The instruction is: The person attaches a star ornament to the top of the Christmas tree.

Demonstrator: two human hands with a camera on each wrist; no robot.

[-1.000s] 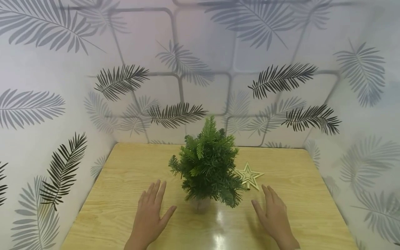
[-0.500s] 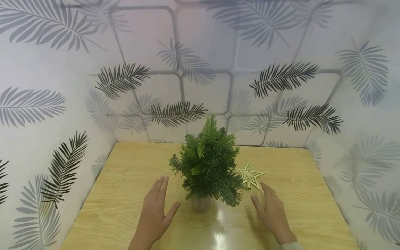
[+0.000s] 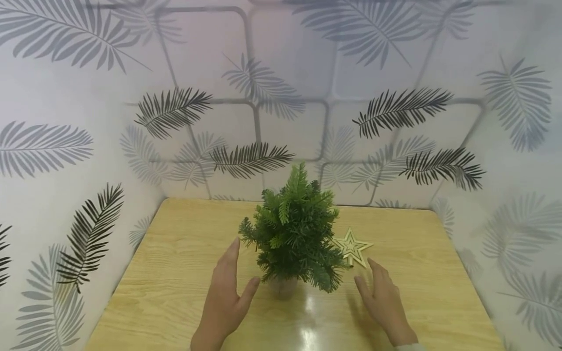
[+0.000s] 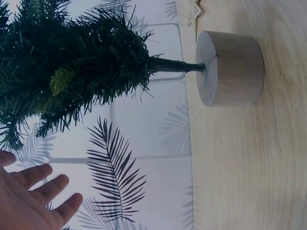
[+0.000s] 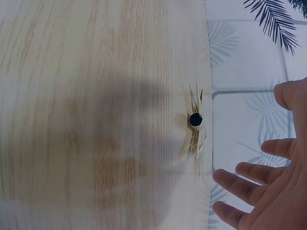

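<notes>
A small artificial Christmas tree (image 3: 296, 234) stands upright mid-table, its thin trunk set in a round wooden base (image 4: 235, 69). Just left of the tree is my left hand (image 3: 226, 295), fingers extended, thumb apart and pointing toward the base. In the left wrist view that hand (image 4: 33, 196) shows spread fingers below the branches, holding nothing. A gold star tree topper (image 3: 351, 246) lies flat right of the tree, its hollow socket (image 5: 195, 120) facing me. My right hand (image 3: 384, 302) hovers in front of the star, fingers relaxed and nothing in them.
The light wooden table (image 3: 167, 234) reaches back to a wall (image 3: 290, 83) patterned with grey and black leaves. More patterned wall closes in on the left and right. The tree's branches overlap one point of the star in the head view.
My left hand has moved right and slightly forward, closer to the tree, and turned more onto its edge. The right hand has barely shifted. Tree and star stay in place.
</notes>
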